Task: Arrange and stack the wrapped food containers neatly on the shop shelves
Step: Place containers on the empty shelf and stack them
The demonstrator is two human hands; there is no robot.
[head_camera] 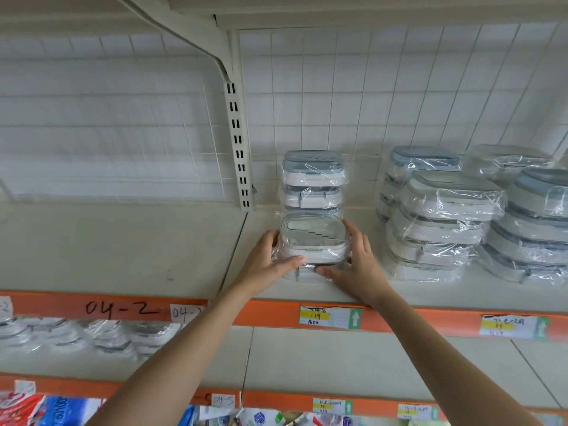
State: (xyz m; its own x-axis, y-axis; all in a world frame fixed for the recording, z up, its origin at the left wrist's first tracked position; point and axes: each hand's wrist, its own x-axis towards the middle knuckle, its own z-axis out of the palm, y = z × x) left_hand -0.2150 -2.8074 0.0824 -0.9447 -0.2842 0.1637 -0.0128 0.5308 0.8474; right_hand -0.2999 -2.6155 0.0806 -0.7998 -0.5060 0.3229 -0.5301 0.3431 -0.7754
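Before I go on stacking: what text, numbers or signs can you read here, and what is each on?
"04-2": handwritten on the orange shelf edge.
"04-": white sticker beside it, rest blurred.
"139", "1650": price label with a white up arrow.
"04-5": sticker on the lower edge.
Other price labels: unreadable.

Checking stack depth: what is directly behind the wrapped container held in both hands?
Behind the held container stands a taller stack of wrapped containers against the tiled wall. Its lowest part is hidden by the held one.

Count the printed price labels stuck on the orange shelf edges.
5. Upper orange edge: one below the hands, one at far right. Lower edge: one near the middle, one right of it, one partly visible at the bottom right. Handwritten tags excluded; others may lie outside the frame.
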